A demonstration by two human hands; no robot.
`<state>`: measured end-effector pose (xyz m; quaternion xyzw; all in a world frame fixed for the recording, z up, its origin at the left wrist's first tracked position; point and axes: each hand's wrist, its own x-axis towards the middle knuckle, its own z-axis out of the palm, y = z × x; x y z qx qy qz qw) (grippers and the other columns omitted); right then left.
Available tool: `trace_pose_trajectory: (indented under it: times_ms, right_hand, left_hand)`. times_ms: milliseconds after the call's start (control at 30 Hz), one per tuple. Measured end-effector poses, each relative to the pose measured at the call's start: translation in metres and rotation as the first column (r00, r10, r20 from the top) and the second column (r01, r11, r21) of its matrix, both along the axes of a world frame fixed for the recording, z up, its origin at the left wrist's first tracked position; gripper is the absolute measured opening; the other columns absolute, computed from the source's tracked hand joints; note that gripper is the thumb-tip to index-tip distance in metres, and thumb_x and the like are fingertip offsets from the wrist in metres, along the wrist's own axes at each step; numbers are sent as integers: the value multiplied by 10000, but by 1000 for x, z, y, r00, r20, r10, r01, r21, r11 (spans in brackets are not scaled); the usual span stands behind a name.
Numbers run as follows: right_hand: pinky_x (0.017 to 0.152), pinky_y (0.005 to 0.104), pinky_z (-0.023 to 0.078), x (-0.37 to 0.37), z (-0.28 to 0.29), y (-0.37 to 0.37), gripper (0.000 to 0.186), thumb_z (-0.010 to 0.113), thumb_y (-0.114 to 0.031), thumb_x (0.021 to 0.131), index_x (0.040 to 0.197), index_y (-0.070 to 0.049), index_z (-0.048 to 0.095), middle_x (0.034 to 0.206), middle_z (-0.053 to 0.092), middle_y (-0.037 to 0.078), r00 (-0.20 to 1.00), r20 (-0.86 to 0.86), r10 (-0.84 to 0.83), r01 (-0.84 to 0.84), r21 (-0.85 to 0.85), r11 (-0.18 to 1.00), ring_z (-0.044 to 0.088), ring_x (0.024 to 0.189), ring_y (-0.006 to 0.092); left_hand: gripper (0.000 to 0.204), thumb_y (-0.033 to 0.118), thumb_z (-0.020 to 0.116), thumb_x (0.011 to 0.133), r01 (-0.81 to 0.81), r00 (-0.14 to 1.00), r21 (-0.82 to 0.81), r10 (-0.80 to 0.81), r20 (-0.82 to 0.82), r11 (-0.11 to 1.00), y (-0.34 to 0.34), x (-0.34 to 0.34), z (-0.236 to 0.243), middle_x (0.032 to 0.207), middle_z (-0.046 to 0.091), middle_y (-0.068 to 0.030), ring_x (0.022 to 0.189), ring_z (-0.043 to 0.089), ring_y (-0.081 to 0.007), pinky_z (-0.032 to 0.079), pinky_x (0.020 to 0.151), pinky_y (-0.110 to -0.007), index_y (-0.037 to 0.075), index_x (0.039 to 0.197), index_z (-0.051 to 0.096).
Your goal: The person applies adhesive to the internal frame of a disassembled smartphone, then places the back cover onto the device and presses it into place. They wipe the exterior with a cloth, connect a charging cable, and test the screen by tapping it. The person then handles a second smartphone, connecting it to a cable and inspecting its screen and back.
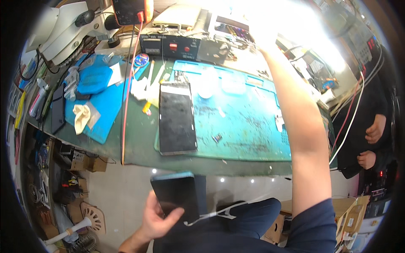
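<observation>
My left hand (pixel 158 217) is closed around a dark-screened smartphone (pixel 177 194) below the bench edge, thumb across its face. A white cable (pixel 219 213) runs from beside the phone's lower end over my lap; whether it is plugged in cannot be seen. My right arm stretches far over the bench, and glare from a lamp washes out the hand (pixel 262 40) at its end, so its fingers do not show. On the turquoise work mat (pixel 249 147) lies a large black flat screen panel (pixel 177 120), and to its right a small metallic part (pixel 217 138).
A black bench instrument (pixel 181 47) stands at the back. A white microscope (pixel 50 33) is at the far left, above blue pads (pixel 95 80) and another dark phone (pixel 58 109). Red and black leads (pixel 127 92) hang across the bench. At right is another person's hand (pixel 375 128).
</observation>
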<state>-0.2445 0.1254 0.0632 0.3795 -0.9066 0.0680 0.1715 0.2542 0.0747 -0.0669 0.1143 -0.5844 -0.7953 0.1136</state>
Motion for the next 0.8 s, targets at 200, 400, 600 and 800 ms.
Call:
trace_pose_trajectory:
  times_ms: [200,400,600,800]
  right_hand:
    - [988,424,415,-74,45,-72,404,585,-305,1001,1254,10,574,1236,601,190,999,-42,32,-25,142,990,574,1117,298]
    - [943,409,429,-106,69,-105,363,590,-297,997,1202,2,596,1181,617,171,998,-34,55,-46,213,976,579,1063,277]
    - [897,395,444,-112,81,-119,325,596,-289,993,1151,-6,617,1126,633,152,993,-44,106,-94,221,971,585,1009,255]
    - [851,380,458,-114,83,-95,292,601,-282,989,1099,-14,638,1071,649,133,992,-64,108,-97,154,983,590,955,233]
  left_hand:
    - [807,-83,745,784,-62,984,-123,81,157,991,-17,22,-25,1084,660,-159,865,703,-213,567,757,-309,2,1433,273]
    - [353,-76,718,859,-30,970,46,18,243,999,-19,28,-24,987,657,-108,861,653,-166,550,737,-272,28,1152,552]
    - [350,-77,758,826,-77,980,-53,85,177,996,-18,30,-37,922,659,-76,807,641,-140,540,709,-267,18,1095,556]
    - [346,-51,768,830,-47,944,-22,51,326,999,-19,16,-10,926,664,-74,806,645,-136,542,714,-258,20,1099,563]
